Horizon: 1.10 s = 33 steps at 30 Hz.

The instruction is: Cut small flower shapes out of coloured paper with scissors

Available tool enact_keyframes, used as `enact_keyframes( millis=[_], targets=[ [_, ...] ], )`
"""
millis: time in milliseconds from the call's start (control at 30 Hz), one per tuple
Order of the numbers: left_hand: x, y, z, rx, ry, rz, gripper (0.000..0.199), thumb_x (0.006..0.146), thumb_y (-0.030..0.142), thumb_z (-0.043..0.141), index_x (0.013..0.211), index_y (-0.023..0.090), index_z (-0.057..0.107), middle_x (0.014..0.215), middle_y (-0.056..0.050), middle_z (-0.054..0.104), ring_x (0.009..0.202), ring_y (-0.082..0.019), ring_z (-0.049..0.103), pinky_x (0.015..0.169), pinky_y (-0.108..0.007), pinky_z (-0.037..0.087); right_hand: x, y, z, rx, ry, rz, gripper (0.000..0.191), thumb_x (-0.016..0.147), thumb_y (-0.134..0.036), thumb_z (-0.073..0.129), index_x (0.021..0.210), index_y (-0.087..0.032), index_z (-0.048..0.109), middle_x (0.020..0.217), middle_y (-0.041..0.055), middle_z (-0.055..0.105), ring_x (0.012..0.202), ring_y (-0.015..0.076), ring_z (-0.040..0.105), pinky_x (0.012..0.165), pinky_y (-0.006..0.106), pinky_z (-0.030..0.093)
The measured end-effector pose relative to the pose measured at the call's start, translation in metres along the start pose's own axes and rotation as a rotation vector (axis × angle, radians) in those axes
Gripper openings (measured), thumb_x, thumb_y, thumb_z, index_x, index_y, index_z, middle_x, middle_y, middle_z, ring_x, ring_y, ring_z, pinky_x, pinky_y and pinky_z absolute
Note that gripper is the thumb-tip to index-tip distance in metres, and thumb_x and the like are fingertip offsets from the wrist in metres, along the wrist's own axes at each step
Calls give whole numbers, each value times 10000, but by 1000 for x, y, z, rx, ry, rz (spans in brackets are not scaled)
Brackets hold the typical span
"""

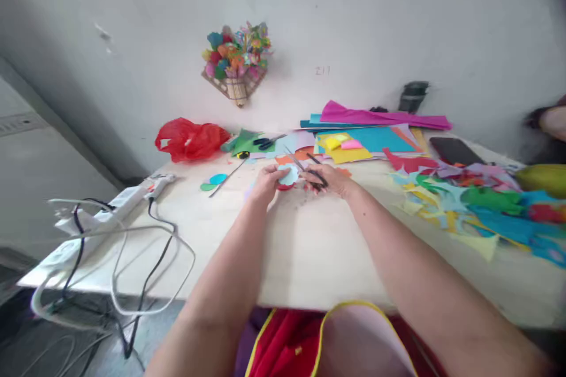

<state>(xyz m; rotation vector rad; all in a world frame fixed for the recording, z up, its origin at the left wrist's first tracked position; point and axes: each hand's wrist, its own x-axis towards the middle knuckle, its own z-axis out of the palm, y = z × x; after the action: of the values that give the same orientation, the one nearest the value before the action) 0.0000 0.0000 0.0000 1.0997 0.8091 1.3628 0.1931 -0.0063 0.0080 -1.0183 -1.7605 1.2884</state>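
In the middle of the table (309, 247), my left hand (266, 184) pinches a pale blue piece of paper (289, 175) with a rounded edge. Some red shows under that piece. My right hand (325, 179) has its fingers in the handles of a pair of scissors (297, 160). Their blades are apart and point up and away, close beside the paper. Behind the hands lie orange paper scraps (303, 154) and a second pair of scissors (267, 142) with dark handles. Blue (218, 179) and green paper rounds (207, 187) rest to the left.
A red plastic bag (190, 138) sits at the back left. White power strips (119, 203) with loose cables run along the left edge. Coloured sheets (380, 138) are stacked at the back, near a dark phone (454, 150). Many paper offcuts (490, 206) cover the right side.
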Motion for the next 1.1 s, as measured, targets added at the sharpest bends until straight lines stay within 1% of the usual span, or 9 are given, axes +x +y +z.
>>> enact_keyframes(
  millis=[133, 200, 300, 500, 633, 733, 900, 1000, 1100],
  targets=[
    [2, -2, -2, 47, -31, 10, 470, 402, 338, 950, 514, 162, 529, 499, 14, 576, 463, -82, 494, 483, -217, 338, 0, -5, -2, 79, 118, -21, 310, 674, -355, 842, 772, -170, 614, 547, -28, 605, 437, 94, 530, 387, 191, 323],
    [1, -1, -3, 83, -72, 6, 450, 415, 364, 948, 523, 156, 564, 517, 2, 600, 471, -88, 505, 484, -222, 346, -1, -7, -2, 140, 185, -16, 334, 628, -294, 866, 823, -169, 626, 561, -33, 611, 478, 106, 554, 424, 196, 361],
    [-2, 0, -3, 130, -105, -16, 437, 422, 393, 951, 545, 149, 609, 535, -11, 621, 485, -105, 535, 504, -237, 384, 0, -9, -2, 190, 233, -4, 409, 573, -251, 889, 881, -168, 633, 572, -38, 620, 511, 114, 570, 454, 200, 387],
    [-2, -1, -5, 204, -140, -44, 441, 442, 409, 965, 613, 144, 657, 569, -17, 644, 514, -127, 569, 550, -262, 426, 4, -5, -2, 241, 226, -51, 402, 537, -228, 897, 823, -182, 618, 639, -36, 643, 539, 108, 584, 514, 218, 449],
    [-2, -2, -5, 220, -160, -39, 455, 450, 426, 971, 632, 141, 667, 593, -22, 662, 525, -131, 584, 557, -263, 432, 5, -4, 0, 241, 200, -33, 395, 534, -166, 879, 839, -177, 628, 647, -35, 642, 575, 110, 585, 558, 224, 471],
    [-3, -3, -4, 205, -172, -40, 459, 455, 436, 969, 633, 139, 668, 595, -23, 665, 525, -128, 585, 552, -259, 430, 5, -6, 3, 228, 190, -32, 399, 536, -162, 861, 858, -179, 627, 625, -50, 616, 580, 114, 574, 560, 229, 465],
    [-3, -1, -2, 173, -168, -82, 452, 424, 383, 978, 667, 139, 686, 599, -9, 660, 518, -113, 571, 541, -246, 417, 7, -7, 8, 229, 260, -75, 385, 536, -169, 833, 851, -191, 613, 546, -104, 476, 545, 106, 531, 541, 223, 439],
    [-3, -2, -2, 116, -157, -96, 437, 437, 354, 970, 700, 136, 696, 635, -12, 674, 535, -112, 584, 549, -242, 423, 8, -7, 10, 238, 290, -96, 353, 551, -147, 793, 851, -192, 612, 541, -107, 485, 518, 90, 499, 519, 215, 418],
    [-1, -5, -2, 45, -120, -66, 407, 471, 341, 955, 702, 133, 693, 650, -16, 678, 545, -112, 587, 565, -245, 439, 8, -7, 14, 232, 297, -89, 344, 573, -127, 776, 872, -193, 620, 547, -95, 528, 521, 97, 521, 515, 216, 427]
  ],
)
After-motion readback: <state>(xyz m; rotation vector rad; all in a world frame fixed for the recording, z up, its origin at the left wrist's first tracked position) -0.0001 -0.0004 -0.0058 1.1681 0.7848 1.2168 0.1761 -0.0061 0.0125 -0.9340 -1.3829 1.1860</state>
